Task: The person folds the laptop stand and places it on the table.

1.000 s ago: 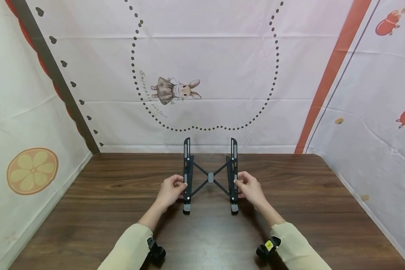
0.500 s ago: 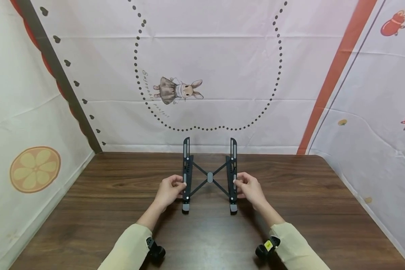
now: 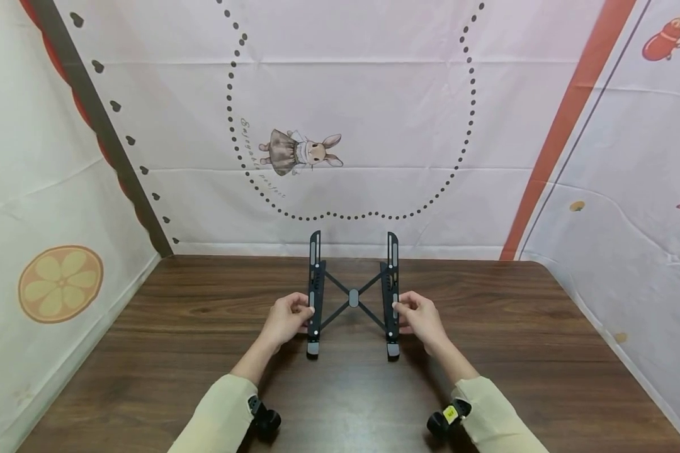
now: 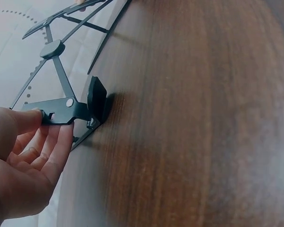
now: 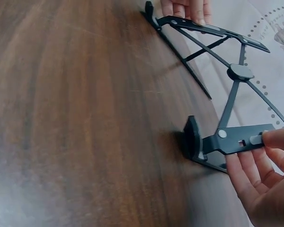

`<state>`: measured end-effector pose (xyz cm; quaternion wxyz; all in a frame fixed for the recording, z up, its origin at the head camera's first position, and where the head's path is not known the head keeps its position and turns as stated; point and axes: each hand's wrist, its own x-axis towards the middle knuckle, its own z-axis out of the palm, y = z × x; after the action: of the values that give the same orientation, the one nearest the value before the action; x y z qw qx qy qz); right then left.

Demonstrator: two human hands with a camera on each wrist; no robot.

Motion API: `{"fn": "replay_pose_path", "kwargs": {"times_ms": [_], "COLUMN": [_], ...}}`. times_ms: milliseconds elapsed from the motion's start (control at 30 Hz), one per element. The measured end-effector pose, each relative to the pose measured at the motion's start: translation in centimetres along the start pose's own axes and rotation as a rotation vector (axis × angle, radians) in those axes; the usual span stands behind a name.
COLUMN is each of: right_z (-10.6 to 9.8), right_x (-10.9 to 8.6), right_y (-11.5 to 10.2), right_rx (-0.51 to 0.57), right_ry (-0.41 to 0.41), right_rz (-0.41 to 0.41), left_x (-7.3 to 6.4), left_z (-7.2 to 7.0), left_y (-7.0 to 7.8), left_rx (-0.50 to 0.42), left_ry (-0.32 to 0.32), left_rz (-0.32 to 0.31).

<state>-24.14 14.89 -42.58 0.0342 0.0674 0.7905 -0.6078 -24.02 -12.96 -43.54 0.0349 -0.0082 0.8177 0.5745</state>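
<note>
A black folding laptop stand (image 3: pixel 354 298) stands unfolded on the wooden table, its two side rails joined by an X of thin bars with a grey oval hub. My left hand (image 3: pixel 288 319) pinches the left rail, thumb on top and fingers underneath, as the left wrist view shows on the rail (image 4: pixel 57 112). On the other side my right hand (image 3: pixel 421 317) grips the right rail (image 5: pixel 239 139) the same way. Upturned front stops, one at the near end of each rail, face me. In the wrist views the lower base bars lie along the tabletop.
The dark wood table (image 3: pixel 351 402) reaches back to a white printed cloth (image 3: pixel 374 126) hung behind it. More cloth hangs at the left and right sides. A small black camera (image 3: pixel 266 423) is strapped to each wrist.
The head view has shifted very slightly. Both hands keep their hold on the rails, and the laptop stand stays in the same place and shape.
</note>
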Motion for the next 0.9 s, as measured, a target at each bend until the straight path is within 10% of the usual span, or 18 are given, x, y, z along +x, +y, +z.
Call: {"fn": "replay_pose_path", "kwargs": {"times_ms": [900], "right_z": [-0.09], "right_x": [0.03], "right_y": [-0.17], "right_rx": [0.011], "right_ry": [-0.02], "right_rz": [0.003], "left_x": [0.15], "left_z": [0.6], "left_y": [0.02], "left_rx": [0.035], "left_ry": [0.003], "left_rz": [0.009]}}
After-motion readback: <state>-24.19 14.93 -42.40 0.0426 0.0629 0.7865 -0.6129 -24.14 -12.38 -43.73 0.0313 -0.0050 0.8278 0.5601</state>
